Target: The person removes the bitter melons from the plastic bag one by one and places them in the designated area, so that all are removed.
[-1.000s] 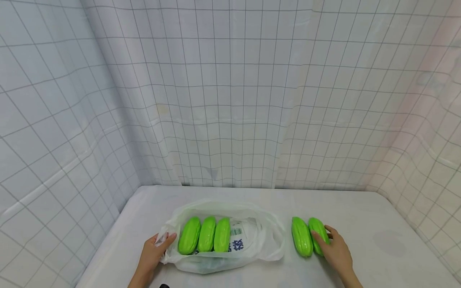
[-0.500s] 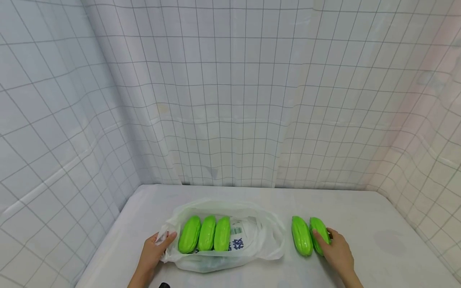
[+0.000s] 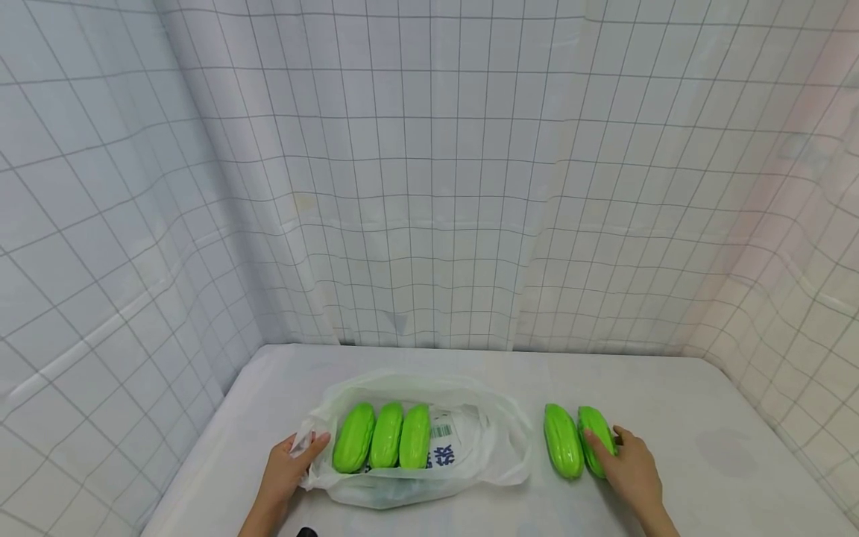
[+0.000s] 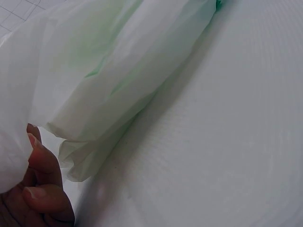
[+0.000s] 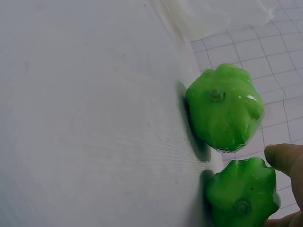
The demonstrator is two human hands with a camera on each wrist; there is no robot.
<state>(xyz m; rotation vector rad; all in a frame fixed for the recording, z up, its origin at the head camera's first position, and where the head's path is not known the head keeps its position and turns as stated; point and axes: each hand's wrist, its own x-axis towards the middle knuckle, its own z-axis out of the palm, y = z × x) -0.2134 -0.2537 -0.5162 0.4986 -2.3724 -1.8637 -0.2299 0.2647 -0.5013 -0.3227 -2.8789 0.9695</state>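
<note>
Head view: small change only over the last second. Right hand and the outer gourd have slid slightly rightward, so the gap to the inner gourd is a touch wider. Thumb lies over the near face, fingers on the far side: I read that as a grip, clamped round the outer gourd. Right wrist view agrees, thumb against its edge, a finger low on the other side, clear strip between the two gourds. Gourd looks to be down on the white tabletop, not lifted. My read: the wider gap gives the fingers room round it. Left side unchanged: left hand pinches the left edge of the plastic bag, film between thumb and fingers. Three bagged gourds lie side by side in the bag's left part, blue print and barcode showing to their right. Both loose gourds sit just right of the bag, outside it.
</note>
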